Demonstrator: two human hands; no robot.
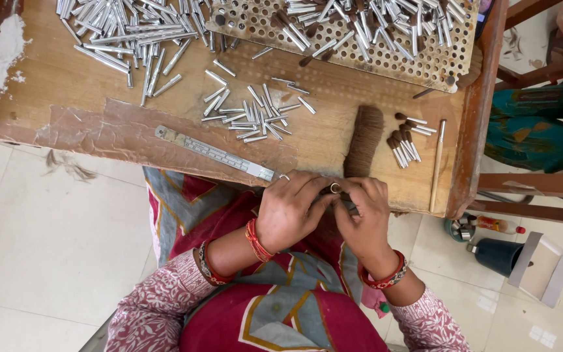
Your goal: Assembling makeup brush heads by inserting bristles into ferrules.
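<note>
1. Pinching together at the near edge of the wooden workbench [60, 98], the left hand [291, 208] and the right hand [365, 218] meet fingertip to fingertip around a small metal ferrule [335, 188].
2. Its open round end faces up toward the camera, so the long axis runs roughly away from the viewer; the rest of its length is hidden by the fingers.
3. Only a shiny ring-like mouth shows, silvery with a yellowish glint.
4. Both hands have fingers curled and pressed together on the ferrule, thumbs tucked in.
5. Just beyond the hands lies a brown hair bundle [363, 138], lengthwise near to far.
6. A steel ruler [213, 153] lies slantwise to the left, its end close to the left hand.
7. Loose silver tubes [255, 114] are scattered farther off, filled ferrules [404, 146] and a thin stick [437, 164] to the right, a perforated tray [425, 65] at the far side.
</note>
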